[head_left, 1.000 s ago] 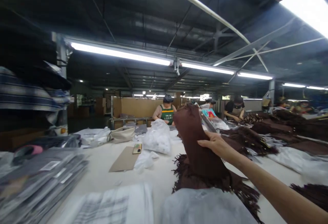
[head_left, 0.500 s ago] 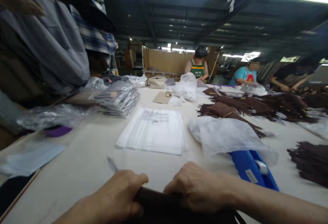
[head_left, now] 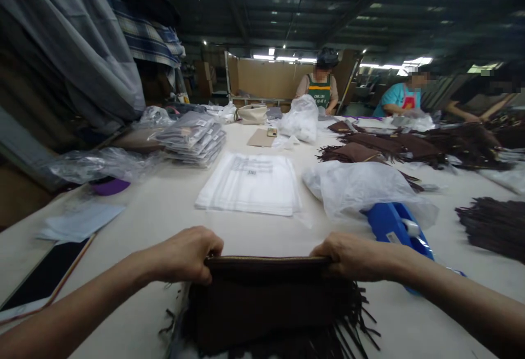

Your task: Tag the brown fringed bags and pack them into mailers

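Observation:
A dark brown fringed pouch [head_left: 266, 304] with a brass-coloured zipper along its top edge is stretched between my hands at the near side of the table. My left hand [head_left: 192, 252] pinches the zipper's left end, fingers closed. At the right end, my right hand [head_left: 342, 255] grips the same top edge. Fringe strips hang out on both sides of the pouch, and its bottom runs out of view. Just beyond it lies a flat stack of white plastic bags [head_left: 250, 186], a barcode on the top one.
Bagged grey goods [head_left: 192, 137] are piled at left, near a purple item [head_left: 110, 185]. A blue tape dispenser [head_left: 396, 227] sits right, partly under clear plastic [head_left: 361, 189]. More brown fringed pouches [head_left: 385, 145] lie beyond. Several people, one in a green apron [head_left: 319, 95], stand across the table.
My hands have moved apart, the right one rightward, pulling the pouch's top edge straight. The zipper and fringe now show. The view has tilted down somewhat.

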`<state>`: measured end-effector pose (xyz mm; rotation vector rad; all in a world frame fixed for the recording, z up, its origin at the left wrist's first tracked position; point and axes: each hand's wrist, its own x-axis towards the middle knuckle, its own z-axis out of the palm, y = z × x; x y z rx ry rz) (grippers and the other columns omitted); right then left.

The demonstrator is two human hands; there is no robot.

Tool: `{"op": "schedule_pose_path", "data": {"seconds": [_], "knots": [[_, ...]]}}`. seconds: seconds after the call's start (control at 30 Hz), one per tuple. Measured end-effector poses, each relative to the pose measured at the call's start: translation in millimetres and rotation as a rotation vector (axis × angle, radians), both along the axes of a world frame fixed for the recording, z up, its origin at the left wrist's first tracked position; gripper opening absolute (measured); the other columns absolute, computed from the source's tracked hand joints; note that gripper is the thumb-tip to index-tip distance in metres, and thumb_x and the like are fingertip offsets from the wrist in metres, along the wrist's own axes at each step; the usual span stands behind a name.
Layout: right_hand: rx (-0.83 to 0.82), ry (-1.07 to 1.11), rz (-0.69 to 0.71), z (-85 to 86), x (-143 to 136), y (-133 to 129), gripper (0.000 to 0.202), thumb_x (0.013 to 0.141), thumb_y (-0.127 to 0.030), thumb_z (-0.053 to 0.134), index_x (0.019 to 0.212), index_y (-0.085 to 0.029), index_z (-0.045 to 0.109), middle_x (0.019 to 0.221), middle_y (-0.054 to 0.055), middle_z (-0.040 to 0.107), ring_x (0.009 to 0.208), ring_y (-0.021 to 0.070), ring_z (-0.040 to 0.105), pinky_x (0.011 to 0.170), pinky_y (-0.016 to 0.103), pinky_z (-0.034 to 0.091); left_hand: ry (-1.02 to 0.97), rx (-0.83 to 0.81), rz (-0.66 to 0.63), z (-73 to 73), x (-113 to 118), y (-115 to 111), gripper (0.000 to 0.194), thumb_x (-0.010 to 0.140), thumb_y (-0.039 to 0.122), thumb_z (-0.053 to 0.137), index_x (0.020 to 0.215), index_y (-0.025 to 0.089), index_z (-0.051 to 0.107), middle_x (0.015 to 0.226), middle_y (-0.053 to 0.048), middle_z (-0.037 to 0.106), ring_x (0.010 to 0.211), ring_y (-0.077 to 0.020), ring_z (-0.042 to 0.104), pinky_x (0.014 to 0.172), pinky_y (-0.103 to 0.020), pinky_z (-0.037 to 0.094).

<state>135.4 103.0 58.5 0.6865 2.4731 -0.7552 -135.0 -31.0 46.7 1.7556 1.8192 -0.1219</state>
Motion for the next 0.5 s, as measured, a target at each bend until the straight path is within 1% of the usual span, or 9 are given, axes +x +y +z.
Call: {"op": "schedule_pose_path", "data": {"seconds": [0.07,0.13,0.17,0.23,0.3,0.37,0.43,0.47,0.5], "knots": [[0.043,0.04,0.013,8.3,1.0,1.4,0.016,0.075,-0.019,0.054,0.081,-0.019,0.068,0.059,-0.003,0.055,0.056,0.0098,0.048,0.052,0.019,0.033,-0.065,-0.083,0.042,4.6,-2.3,2.6,0.011,0.053,0.02,0.061,0.062,0.02,0.055,0.055,0.006,0.052,0.055,-0.0152,0.053,0.045,-0.022,0.028],[0.143,0.082,0.026,20.3,-0.4,4.2,0.016,0.075,-0.016,0.053,0.079,-0.019,0.068,0.059,-0.003,0.057,0.056,0.0096,0.049,0.052,0.019,0.032,-0.044,-0.065,0.033,13.4,-4.5,6.4,0.009,0.054,0.019,0.058,0.061,0.019,0.053,0.053,0.006,0.051,0.054,-0.0147,0.052,0.045,-0.022,0.029],[0.212,0.098,0.026,27.4,-1.8,6.3,0.018,0.076,-0.015,0.052,0.081,-0.02,0.068,0.061,-0.002,0.059,0.057,0.0101,0.051,0.053,0.02,0.033,0.019,0.009,0.009,20.2,-6.0,8.9,0.008,0.055,0.018,0.057,0.061,0.019,0.052,0.054,0.005,0.051,0.056,-0.0152,0.053,0.047,-0.023,0.029],[0.374,0.135,0.027,43.1,-5.3,11.4,0.023,0.078,-0.013,0.05,0.088,-0.022,0.068,0.068,0.0,0.066,0.063,0.0123,0.057,0.057,0.021,0.035,0.235,0.226,-0.034,38.2,-10.5,15.0,0.005,0.06,0.016,0.053,0.062,0.02,0.052,0.059,0.003,0.055,0.062,-0.0177,0.055,0.051,-0.024,0.029],[0.57,0.18,0.034,57.6,-8.9,16.7,0.027,0.081,-0.013,0.048,0.098,-0.024,0.067,0.079,0.002,0.069,0.072,0.0161,0.062,0.061,0.024,0.037,0.488,0.432,-0.038,59.2,-16.5,20.4,0.009,0.065,0.013,0.048,0.069,0.02,0.054,0.066,0.0,0.06,0.066,-0.0208,0.058,0.053,-0.027,0.03],[0.768,0.215,0.044,66.0,-11.9,21.2,0.036,0.081,-0.01,0.047,0.11,-0.025,0.061,0.088,0.004,0.07,0.077,0.0194,0.064,0.061,0.026,0.039,0.72,0.627,-0.06,77.2,-22.7,23.2,0.014,0.068,0.009,0.046,0.074,0.019,0.055,0.072,-0.003,0.063,0.066,-0.023,0.058,0.056,-0.029,0.032],[0.924,0.26,0.056,63.1,-13.6,23.8,0.047,0.079,-0.006,0.046,0.121,-0.024,0.054,0.096,0.005,0.069,0.077,0.0206,0.065,0.058,0.027,0.04,0.905,0.845,-0.147,85.5,-27.9,22.4,0.017,0.07,0.004,0.045,0.074,0.018,0.054,0.072,-0.005,0.062,0.066,-0.0239,0.058,0.061,-0.032,0.036],[0.981,0.303,0.076,56.2,-14.0,23.8,0.05,0.078,-0.004,0.045,0.125,-0.023,0.051,0.1,0.006,0.068,0.077,0.0203,0.065,0.058,0.028,0.042,0.975,0.945,-0.209,84.0,-29.9,20.4,0.017,0.072,0.003,0.045,0.073,0.017,0.054,0.07,-0.006,0.06,0.065,-0.0242,0.057,0.063,-0.033,0.037],[1.037,0.36,0.107,45.3,-13.9,22.5,0.052,0.078,-0.002,0.043,0.126,-0.02,0.049,0.104,0.007,0.067,0.079,0.02,0.065,0.059,0.028,0.044,1.027,1.031,-0.269,77.9,-31.4,17.4,0.018,0.074,0.002,0.043,0.072,0.017,0.053,0.067,-0.006,0.058,0.064,-0.0244,0.056,0.063,-0.034,0.037]]}}
